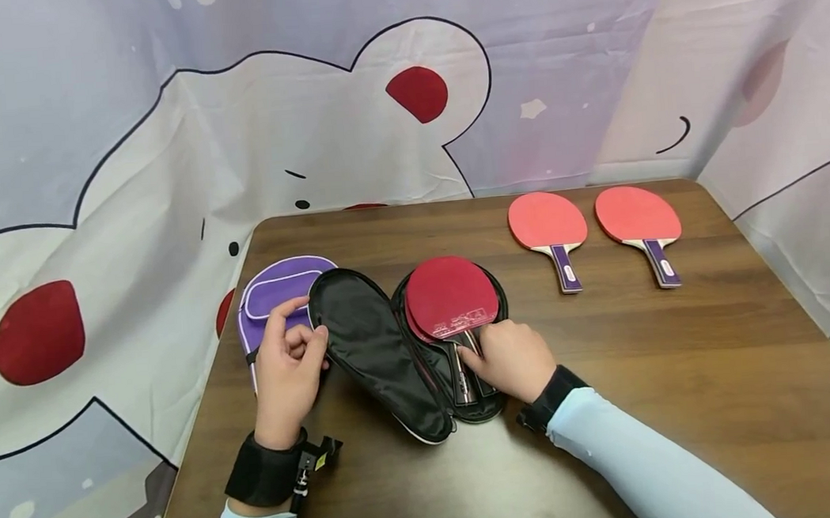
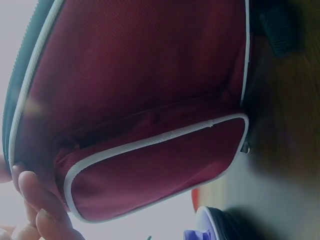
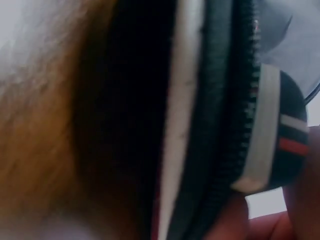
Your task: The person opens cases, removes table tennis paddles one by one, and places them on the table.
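A paddle case lies unfolded on the table, its black-lined lid [image 1: 378,348] tilted up on the left. My left hand [image 1: 290,373] pinches the lid's outer edge between thumb and fingers. The lid's maroon outside with a white-edged pocket [image 2: 150,175] fills the left wrist view. In the case's other half lie two red table tennis paddles, the upper paddle [image 1: 453,296] overlapping the lower one. My right hand [image 1: 517,356] grips the upper paddle's handle, its striped end [image 3: 292,135] beside the case's zip edge [image 3: 220,120] in the right wrist view. Its fingers are partly hidden.
A purple paddle case [image 1: 281,291] with white piping lies at the left, partly behind the lid. Two more red paddles, a left one [image 1: 548,221] and a right one [image 1: 638,215], with purple handles, lie at the back right of the wooden table [image 1: 679,370]. A printed curtain hangs behind.
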Action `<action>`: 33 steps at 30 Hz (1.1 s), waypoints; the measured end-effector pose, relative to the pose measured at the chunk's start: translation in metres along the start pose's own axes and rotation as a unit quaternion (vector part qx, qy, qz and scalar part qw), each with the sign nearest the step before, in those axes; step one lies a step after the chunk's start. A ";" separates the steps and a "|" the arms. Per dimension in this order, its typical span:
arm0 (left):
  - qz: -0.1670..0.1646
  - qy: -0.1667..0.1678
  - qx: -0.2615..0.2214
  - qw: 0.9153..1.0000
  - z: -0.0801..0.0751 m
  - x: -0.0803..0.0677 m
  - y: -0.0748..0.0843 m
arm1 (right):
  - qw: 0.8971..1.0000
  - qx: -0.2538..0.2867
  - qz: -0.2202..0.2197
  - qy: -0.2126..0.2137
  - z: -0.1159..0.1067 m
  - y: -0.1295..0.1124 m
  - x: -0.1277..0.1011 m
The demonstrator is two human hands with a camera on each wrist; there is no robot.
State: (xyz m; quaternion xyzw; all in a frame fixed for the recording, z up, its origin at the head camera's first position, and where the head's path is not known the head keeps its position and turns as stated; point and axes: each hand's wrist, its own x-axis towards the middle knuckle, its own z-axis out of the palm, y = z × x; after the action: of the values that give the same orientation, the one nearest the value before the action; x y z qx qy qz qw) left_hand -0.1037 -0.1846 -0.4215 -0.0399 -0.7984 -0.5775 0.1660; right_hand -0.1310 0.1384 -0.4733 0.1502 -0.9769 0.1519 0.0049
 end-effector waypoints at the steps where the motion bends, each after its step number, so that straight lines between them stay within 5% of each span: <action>1: 0.000 0.000 0.000 1.000 0.000 0.000 0.000 | 1.000 0.000 0.001 0.002 0.001 0.000 0.001; 10: 0.004 0.015 0.000 1.000 0.004 0.003 0.001 | 0.999 0.022 -0.009 0.034 -0.001 0.017 -0.009; 21: 0.030 0.054 -0.024 0.998 0.007 0.000 0.002 | 0.997 0.037 0.019 0.067 -0.028 0.074 -0.064; 33: 0.028 0.045 -0.020 0.998 0.006 -0.004 0.002 | 0.990 0.035 0.129 0.054 -0.057 0.155 -0.114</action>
State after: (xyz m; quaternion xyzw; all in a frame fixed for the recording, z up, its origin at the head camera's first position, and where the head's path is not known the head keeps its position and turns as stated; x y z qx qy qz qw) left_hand -0.1003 -0.1772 -0.4227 -0.0394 -0.7768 -0.5899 0.2171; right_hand -0.0702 0.3295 -0.4710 0.0145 -0.9805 0.1933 0.0330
